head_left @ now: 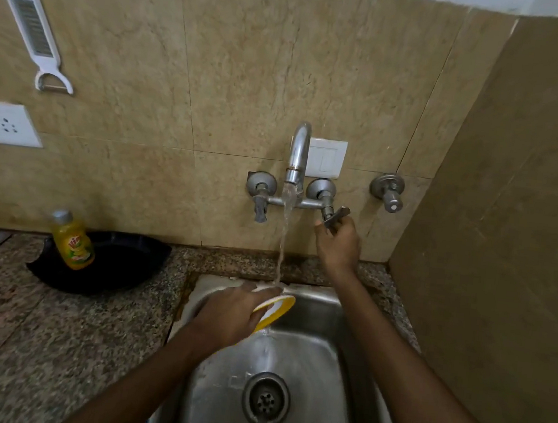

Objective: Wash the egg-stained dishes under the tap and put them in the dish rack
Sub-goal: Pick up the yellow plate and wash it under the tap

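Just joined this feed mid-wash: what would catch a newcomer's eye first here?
First, the running water falling from the wall tap onto a yellow-rimmed plate, which the left grip holds tilted over the steel sink. Next, the right grip holds the tap lever at the wall. On the counter at left, a yellow bottle shows against a black pan.

yellow bottle (73, 241) on black tray (127, 261) | white peeler (35, 30) hanging | wall socket (4, 123)

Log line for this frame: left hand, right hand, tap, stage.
left hand: holds yellow-rimmed dish under stream | right hand: grips right tap handle | tap: running | stage: rinsing over sink
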